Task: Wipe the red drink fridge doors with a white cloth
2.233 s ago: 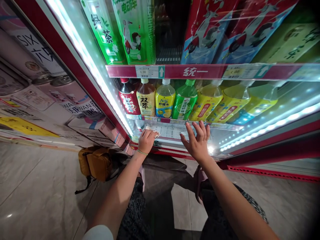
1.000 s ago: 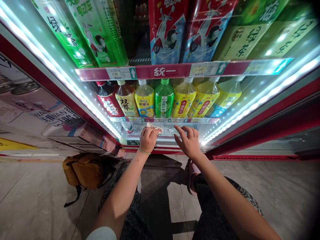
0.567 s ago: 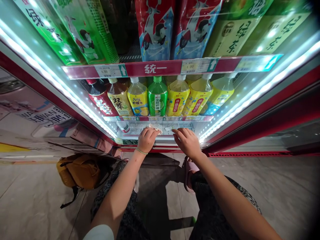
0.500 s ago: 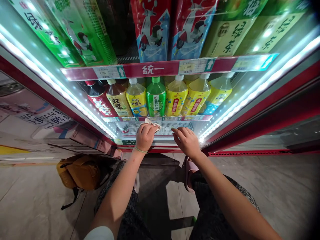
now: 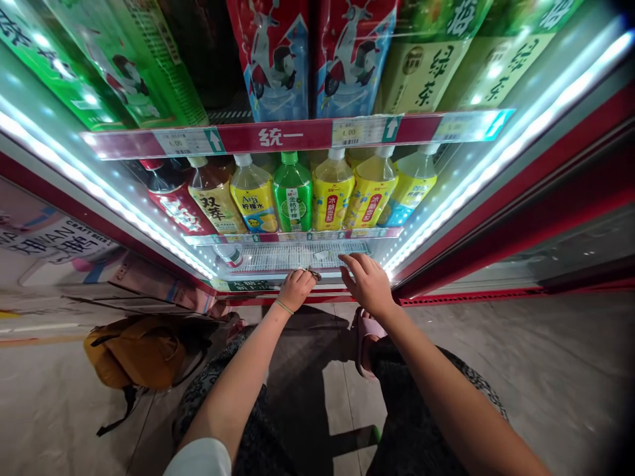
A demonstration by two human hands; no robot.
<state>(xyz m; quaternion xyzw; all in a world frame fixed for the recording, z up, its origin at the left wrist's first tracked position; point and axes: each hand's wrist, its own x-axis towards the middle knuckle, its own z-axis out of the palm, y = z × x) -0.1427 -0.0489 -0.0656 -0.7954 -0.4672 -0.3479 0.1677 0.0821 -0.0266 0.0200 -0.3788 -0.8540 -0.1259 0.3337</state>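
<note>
My left hand (image 5: 296, 289) is closed on a small crumpled cloth (image 5: 313, 273), mostly hidden under the fingers, at the front lip of the drinks fridge's bottom shelf. To its right, my right hand (image 5: 368, 283) hovers by the same shelf with its fingers apart and nothing in them. Behind both hands lies the white wire rack (image 5: 278, 256), with a pale label-like piece (image 5: 325, 254) on it. One bottle (image 5: 229, 254) stands at the rack's left end.
Above the rack, a shelf holds a row of bottles, among them a green one (image 5: 292, 198). A red shelf strip (image 5: 317, 135) runs higher up under larger bottles. Lit frame edges flank the opening. A mustard backpack (image 5: 139, 354) lies on the floor to the left.
My left hand has brought the cloth from over the rack toward me, down to the front lip. My right hand stays nearly in place. The view has shifted slightly right.
</note>
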